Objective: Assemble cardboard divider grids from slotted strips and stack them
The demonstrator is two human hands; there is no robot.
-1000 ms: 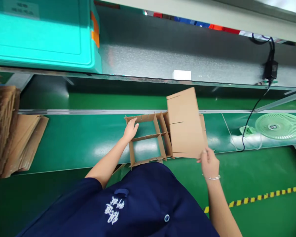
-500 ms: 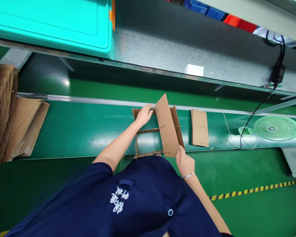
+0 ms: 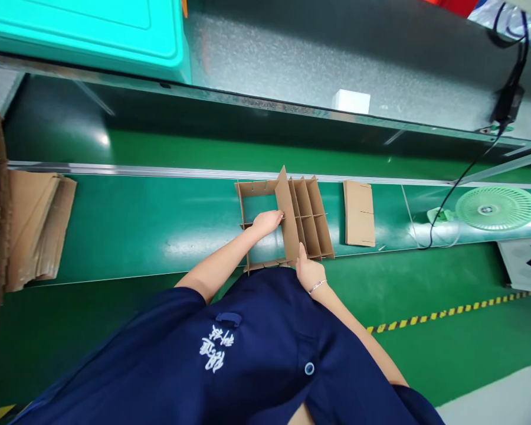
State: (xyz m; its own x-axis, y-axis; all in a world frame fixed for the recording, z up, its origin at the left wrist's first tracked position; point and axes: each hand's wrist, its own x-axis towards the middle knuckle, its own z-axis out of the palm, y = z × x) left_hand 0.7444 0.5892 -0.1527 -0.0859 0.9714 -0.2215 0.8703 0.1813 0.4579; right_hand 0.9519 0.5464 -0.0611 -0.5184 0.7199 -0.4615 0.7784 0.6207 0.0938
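Note:
A cardboard divider grid (image 3: 322,227) lies on the green bench in front of my body, with several cross strips standing in its right half. To their left, a slotted cardboard strip (image 3: 287,215) stands on edge, slightly tilted, across the grid. My left hand (image 3: 268,222) is closed on the strip near its middle, by the long lengthwise piece. Lower down, my right hand (image 3: 310,273) pinches the strip's near end, thumb or finger along its face. Whether the strip's slots are fully seated cannot be seen. The grid's left part shows open cells.
Right of the grid lies a small stack of slotted cardboard strips (image 3: 360,213). Beyond it is a green fan (image 3: 495,209) with a black cable (image 3: 458,182). Flat cardboard (image 3: 35,227) is piled at left. A shelf above carries a teal bin (image 3: 84,35) and a white box (image 3: 351,101).
The strip has gone from lying slanted over the grid to standing more upright in it, farther left. My left hand moved from the grid's far edge to the strip's middle.

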